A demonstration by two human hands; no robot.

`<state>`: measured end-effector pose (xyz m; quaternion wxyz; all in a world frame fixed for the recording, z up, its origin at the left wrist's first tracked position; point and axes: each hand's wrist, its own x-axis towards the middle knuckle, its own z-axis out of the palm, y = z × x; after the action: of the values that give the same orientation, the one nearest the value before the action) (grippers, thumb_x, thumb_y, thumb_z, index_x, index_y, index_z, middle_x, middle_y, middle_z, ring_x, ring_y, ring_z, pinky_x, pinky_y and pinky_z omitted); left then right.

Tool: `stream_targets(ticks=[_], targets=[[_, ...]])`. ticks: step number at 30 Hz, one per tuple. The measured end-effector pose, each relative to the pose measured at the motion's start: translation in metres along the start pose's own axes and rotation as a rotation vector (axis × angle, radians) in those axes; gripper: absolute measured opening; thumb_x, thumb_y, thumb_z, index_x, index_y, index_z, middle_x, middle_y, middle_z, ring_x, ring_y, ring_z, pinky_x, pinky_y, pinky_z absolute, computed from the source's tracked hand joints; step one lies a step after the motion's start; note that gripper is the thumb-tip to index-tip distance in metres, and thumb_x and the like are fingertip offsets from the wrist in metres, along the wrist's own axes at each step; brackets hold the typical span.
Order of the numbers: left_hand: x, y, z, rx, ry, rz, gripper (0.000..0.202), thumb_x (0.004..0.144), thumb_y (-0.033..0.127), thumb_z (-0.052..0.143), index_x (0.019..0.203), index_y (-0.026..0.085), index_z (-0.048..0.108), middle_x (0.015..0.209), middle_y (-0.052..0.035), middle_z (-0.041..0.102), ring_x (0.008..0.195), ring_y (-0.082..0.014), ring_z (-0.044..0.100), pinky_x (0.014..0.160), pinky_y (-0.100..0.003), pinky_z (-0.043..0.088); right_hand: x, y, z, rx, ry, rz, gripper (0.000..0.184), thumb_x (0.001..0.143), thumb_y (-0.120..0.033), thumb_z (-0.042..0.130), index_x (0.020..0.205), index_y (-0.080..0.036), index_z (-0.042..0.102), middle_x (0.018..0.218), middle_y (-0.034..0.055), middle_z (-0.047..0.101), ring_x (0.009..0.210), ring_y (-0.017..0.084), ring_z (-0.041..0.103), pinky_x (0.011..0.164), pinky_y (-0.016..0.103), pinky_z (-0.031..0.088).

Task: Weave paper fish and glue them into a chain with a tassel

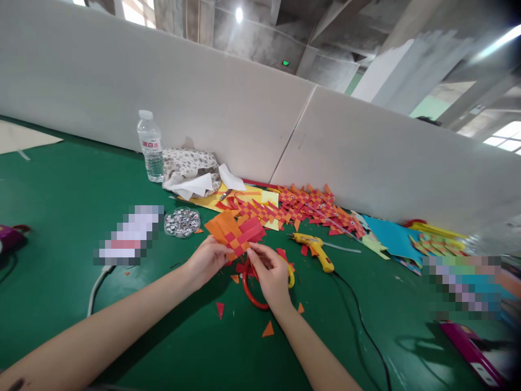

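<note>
My left hand (207, 260) pinches the lower left edge of a woven paper piece (236, 231) made of orange and red strips, held just above the green table (61, 206). My right hand (272, 271) grips the same piece at its lower right corner, fingers closed. Under my right hand lie scissors with a red loop handle (250, 293) and a yellow one. Small red and orange paper offcuts (267, 329) are scattered around my wrists.
A yellow glue gun (315, 248) with a black cord lies to the right. Several finished woven pieces (313, 206) are piled by the white partition. A water bottle (150, 146), floral cloth (189, 165), a dish of googly eyes (182, 221) and blue paper (393, 236) sit nearby.
</note>
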<state>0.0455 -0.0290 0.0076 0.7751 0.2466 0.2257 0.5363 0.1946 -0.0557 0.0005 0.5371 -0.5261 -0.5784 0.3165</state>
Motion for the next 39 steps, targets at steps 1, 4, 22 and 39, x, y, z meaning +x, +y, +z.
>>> stream_targets(ticks=[1, 4, 22, 39], targets=[[0.0, 0.0, 0.0, -0.002, 0.003, -0.001, 0.048, 0.059, -0.009, 0.055, 0.101, 0.014, 0.062, 0.096, -0.007, 0.07, 0.094, -0.021, 0.064, 0.086, -0.031, 0.048, 0.0, 0.0, 0.0, 0.005, -0.006, 0.005, 0.019, 0.077, -0.032, 0.062, 0.09, -0.021, 0.068, 0.09, 0.0053, 0.07, 0.08, 0.02, 0.066, 0.071, 0.03, 0.053], [-0.001, 0.0, 0.001, -0.005, 0.015, -0.001, 0.05, 0.06, -0.008, 0.055, 0.104, 0.014, 0.061, 0.097, -0.0071, 0.07, 0.094, -0.0209, 0.064, 0.086, -0.032, 0.048, 0.001, 0.001, -0.001, 0.01, -0.027, 0.004, 0.02, 0.077, -0.032, 0.061, 0.092, -0.022, 0.069, 0.092, 0.0049, 0.07, 0.082, 0.02, 0.065, 0.072, 0.031, 0.052], [0.001, 0.001, -0.002, 0.13, 0.172, -0.051, 0.024, 0.074, 0.016, 0.067, 0.097, 0.013, 0.063, 0.1, -0.0094, 0.07, 0.08, -0.0186, 0.068, 0.074, -0.029, 0.055, 0.007, -0.001, 0.0, 0.338, 0.028, 0.166, 0.044, 0.061, -0.029, 0.075, 0.098, -0.022, 0.052, 0.096, 0.0032, 0.062, 0.075, 0.016, 0.062, 0.067, 0.029, 0.052], [-0.001, 0.0, -0.005, 0.534, 0.087, -0.018, 0.037, 0.065, 0.037, 0.072, 0.095, 0.016, 0.067, 0.1, -0.0088, 0.07, 0.09, -0.0244, 0.065, 0.08, -0.034, 0.051, 0.01, -0.007, -0.006, 0.324, -0.026, 0.26, 0.03, 0.061, -0.032, 0.075, 0.082, -0.019, 0.058, 0.076, 0.0012, 0.066, 0.069, 0.018, 0.064, 0.065, 0.03, 0.054]])
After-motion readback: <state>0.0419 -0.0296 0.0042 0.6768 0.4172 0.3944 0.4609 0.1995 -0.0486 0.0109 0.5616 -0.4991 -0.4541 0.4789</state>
